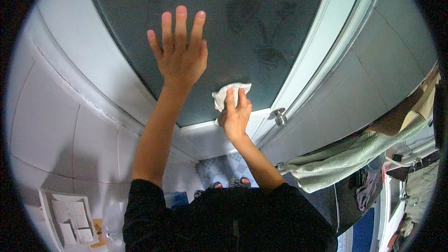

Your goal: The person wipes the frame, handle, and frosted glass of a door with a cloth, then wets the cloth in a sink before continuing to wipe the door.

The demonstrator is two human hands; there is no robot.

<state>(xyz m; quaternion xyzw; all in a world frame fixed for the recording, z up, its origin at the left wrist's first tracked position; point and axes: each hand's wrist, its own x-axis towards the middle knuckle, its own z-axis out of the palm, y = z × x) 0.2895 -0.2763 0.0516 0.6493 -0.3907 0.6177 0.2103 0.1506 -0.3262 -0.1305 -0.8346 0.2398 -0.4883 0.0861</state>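
Observation:
A white door with a large dark panel [224,52], probably glass, stands before me; smudges show on the panel's right half. My left hand [182,52] is spread flat against or just over the panel, fingers apart and pointing up, holding nothing. Lower and to its right, my right hand [238,112] presses a crumpled white cloth [224,96] to the panel near its bottom edge. Part of the cloth is hidden under the fingers and palm. To the right of this hand a round metal doorknob [280,117] sticks out from the door's white frame.
Tiled walls [94,140] flank the door. A pale green towel [336,164] hangs on the right. At the lower left is a white switch panel [71,220]. Below, my feet in dark sandals [245,182] stand on a patterned tile floor [213,171].

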